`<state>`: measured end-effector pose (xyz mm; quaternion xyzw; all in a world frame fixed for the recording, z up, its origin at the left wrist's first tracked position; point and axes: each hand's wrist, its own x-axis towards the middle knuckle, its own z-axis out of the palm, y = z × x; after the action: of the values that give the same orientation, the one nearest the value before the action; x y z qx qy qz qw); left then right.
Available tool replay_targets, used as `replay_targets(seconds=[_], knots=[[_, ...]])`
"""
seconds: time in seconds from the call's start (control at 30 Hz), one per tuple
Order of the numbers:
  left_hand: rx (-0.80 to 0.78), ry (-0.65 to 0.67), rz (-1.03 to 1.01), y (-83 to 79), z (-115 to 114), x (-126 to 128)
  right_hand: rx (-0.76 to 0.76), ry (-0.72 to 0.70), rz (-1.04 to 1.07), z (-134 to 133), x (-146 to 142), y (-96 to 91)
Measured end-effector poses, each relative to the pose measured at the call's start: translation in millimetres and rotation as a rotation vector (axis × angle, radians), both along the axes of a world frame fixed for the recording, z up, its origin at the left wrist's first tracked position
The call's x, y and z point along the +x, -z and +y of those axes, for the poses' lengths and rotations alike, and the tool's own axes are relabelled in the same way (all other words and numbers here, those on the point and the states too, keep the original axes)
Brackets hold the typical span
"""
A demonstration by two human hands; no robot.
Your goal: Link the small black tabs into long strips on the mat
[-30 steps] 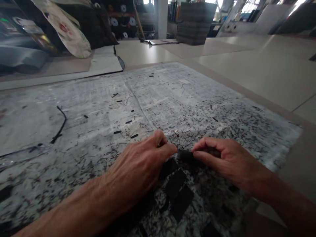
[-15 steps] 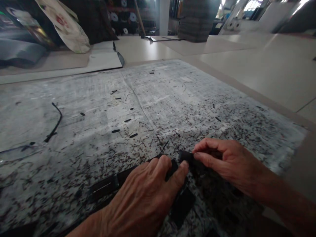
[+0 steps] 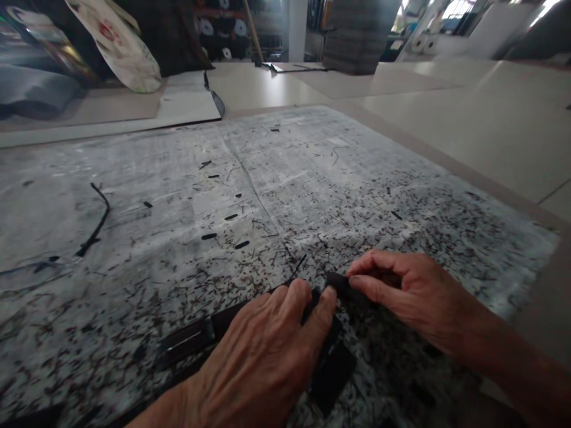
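My left hand point(image 3: 267, 351) lies palm down with its fingers bent over a long dark strip-like object point(image 3: 187, 342), which shows a thin pale line near its left end. My palm hides much of it. The left thumb and fingertips press by a short black piece of material point(image 3: 338, 283). At that piece's right end, my right hand point(image 3: 401, 291) pinches it between thumb and forefinger. Below my left thumb rests a flat black patch point(image 3: 332, 377). What lies under the right hand is too dark to make out.
A pale sheet point(image 3: 178, 148) covers the work surface, strewn with dark scraps and thread ends. A bent black cord point(image 3: 99, 220) lies at left. Farther back are a white cloth bag point(image 3: 129, 53) and a dark stack point(image 3: 352, 35). Bare tabletop point(image 3: 491, 125) extends right.
The short black piece and my left thumb have shifted slightly; the piece now lies more tilted down to the right. My right hand has hardly moved.
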<state>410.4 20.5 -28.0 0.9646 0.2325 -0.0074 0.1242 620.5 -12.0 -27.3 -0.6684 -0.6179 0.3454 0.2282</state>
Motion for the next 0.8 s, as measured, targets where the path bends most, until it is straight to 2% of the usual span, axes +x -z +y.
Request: replay_targets(seconds=[0.8], knots=[[0.080,0.018,-0.008,4.9,1.4,3.6,0.000,0.015,0.030,-1.0,-3.2,-1.5]])
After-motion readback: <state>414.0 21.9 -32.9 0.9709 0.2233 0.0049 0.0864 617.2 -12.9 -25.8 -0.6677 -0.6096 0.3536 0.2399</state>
